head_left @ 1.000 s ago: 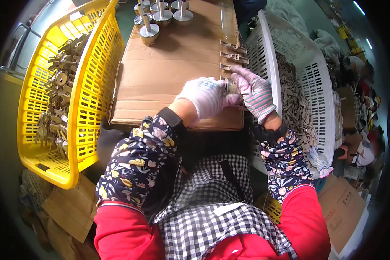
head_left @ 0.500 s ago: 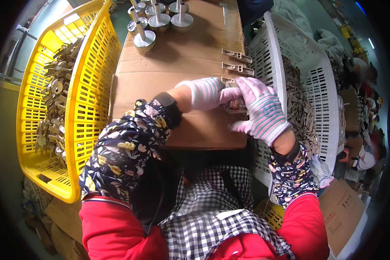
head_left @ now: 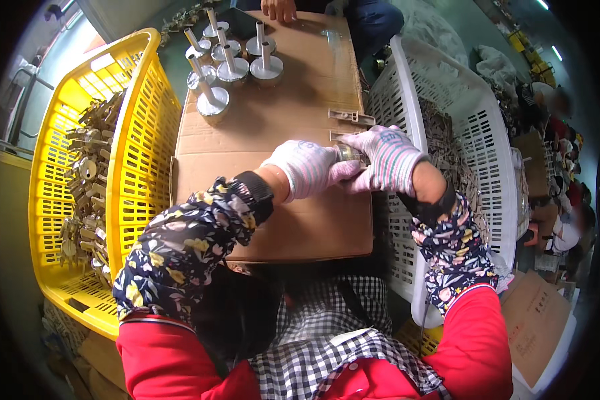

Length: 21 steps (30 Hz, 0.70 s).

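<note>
My left hand (head_left: 307, 168), in a striped knit glove, is closed with thumb and fingers on a small shiny round piece (head_left: 348, 155) over the right side of a cardboard sheet (head_left: 273, 230). From the other side my gloved right hand (head_left: 388, 159) grips the same piece; its fingers cover most of it, so its exact kind is hidden. Just beyond the right fingers lies a beige plastic clip-like part (head_left: 351, 117). A second one (head_left: 338, 135) is partly covered by that hand.
Several round metal discs with upright stems (head_left: 212, 103) stand at the far left of the cardboard. A yellow basket (head_left: 140, 167) of metal parts flanks it on the left, a white basket (head_left: 500, 153) of flat brownish pieces on the right. Another person's hand (head_left: 278, 9) rests at the far edge.
The view has shifted, so the cardboard sits lower in it. Both hands have moved a little farther off toward the clip-like parts, the right fingers now closed. Another person's hand has appeared at the far edge.
</note>
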Motion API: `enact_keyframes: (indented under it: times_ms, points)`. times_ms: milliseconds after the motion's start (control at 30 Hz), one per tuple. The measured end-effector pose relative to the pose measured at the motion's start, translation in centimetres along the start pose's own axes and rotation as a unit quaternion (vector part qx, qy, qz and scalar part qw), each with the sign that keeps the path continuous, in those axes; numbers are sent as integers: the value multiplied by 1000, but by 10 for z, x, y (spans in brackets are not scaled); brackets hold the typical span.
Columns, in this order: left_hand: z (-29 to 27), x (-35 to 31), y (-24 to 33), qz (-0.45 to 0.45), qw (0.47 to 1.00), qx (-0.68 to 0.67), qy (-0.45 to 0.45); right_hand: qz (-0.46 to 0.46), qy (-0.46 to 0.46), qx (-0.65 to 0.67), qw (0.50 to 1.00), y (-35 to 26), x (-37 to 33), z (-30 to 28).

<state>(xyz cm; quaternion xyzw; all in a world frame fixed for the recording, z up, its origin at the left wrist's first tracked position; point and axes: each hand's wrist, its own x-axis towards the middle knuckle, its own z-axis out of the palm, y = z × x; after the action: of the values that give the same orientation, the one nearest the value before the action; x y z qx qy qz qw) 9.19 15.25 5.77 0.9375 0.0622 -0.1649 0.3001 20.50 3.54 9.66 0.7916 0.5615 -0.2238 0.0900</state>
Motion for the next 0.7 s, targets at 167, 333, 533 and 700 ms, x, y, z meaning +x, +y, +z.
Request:
enact_keyframes:
  times_ms: [167, 333, 533, 700]
  points:
    - [-2, 27, -24, 24, 999, -35, -12, 32, 116, -89, 989, -11, -6, 12]
    - [-8, 29, -25, 20, 999, -12, 46, -15, 6, 8, 1000, 1, 19, -16]
    - [8, 31, -27, 16, 990, 19, 141, 33, -59, 46, 997, 17, 40, -23]
    - [-8, 45, -42, 16, 999, -43, 16, 36, 31, -38, 998, 8, 38, -14]
